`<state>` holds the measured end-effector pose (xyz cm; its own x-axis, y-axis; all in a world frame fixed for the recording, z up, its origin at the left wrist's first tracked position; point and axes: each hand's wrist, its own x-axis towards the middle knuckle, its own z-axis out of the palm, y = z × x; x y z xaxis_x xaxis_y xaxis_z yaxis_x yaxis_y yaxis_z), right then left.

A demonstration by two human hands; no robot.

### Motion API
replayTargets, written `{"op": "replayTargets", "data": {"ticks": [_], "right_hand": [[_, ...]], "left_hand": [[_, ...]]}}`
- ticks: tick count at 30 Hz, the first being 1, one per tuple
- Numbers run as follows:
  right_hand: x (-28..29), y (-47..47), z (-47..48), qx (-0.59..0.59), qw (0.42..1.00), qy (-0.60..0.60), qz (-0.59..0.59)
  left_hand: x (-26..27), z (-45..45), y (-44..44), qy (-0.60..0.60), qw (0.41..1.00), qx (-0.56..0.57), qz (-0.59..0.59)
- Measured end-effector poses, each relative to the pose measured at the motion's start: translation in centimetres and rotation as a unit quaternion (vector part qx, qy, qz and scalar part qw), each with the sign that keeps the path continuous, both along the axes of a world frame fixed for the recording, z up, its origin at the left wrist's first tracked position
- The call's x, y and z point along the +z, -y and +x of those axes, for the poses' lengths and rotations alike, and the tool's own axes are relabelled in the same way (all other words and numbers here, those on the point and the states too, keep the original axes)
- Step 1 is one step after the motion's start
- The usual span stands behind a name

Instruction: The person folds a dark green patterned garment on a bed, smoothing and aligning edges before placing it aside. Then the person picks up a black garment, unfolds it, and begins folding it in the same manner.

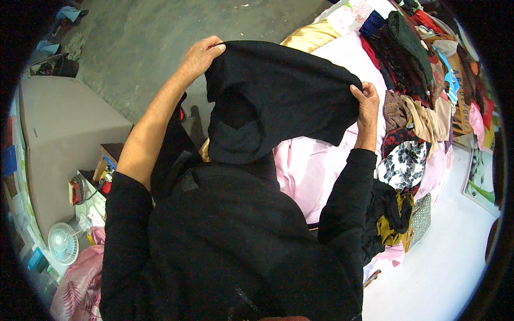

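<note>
A black cloth garment (289, 80) hangs stretched out between my two hands, in front of my black top. My left hand (202, 54) pinches its upper left corner between thumb and fingers. At its right end, my right hand (366, 102) grips the edge with the thumb on top. A round, dark opening (235, 108) shows in the garment's lower left part. Its lower edge comes close to my chest, and I cannot tell whether it touches. Behind the right part lies the pink sheet (305, 172) of a bed.
Many clothes, among them a white floral cloth (403, 164), lie heaped along the bed's right side. A gold pillow (309, 35) rests at its far end. On the left stand a large grey cabinet-like box (72, 116) and a small fan (63, 243). Concrete floor (140, 36) spreads ahead.
</note>
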<state>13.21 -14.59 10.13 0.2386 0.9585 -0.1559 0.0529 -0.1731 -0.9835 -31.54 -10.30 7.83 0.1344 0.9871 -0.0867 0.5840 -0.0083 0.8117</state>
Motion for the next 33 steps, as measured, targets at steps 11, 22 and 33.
{"op": "replayTargets", "data": {"ticks": [11,22,33], "right_hand": [[1.8,1.0,0.9,-0.008,0.999,-0.029,0.026],[4.9,2.6,0.1,-0.003,0.997,-0.03,0.078],[13.1,5.0,-7.9,0.189,0.973,0.043,0.123]], "left_hand": [[-0.2,5.1,5.3,-0.126,0.985,-0.083,0.082],[-1.4,8.6,5.5,-0.072,0.993,-0.097,0.007],[9.2,15.8,-2.4,0.247,0.91,-0.316,0.108]]}}
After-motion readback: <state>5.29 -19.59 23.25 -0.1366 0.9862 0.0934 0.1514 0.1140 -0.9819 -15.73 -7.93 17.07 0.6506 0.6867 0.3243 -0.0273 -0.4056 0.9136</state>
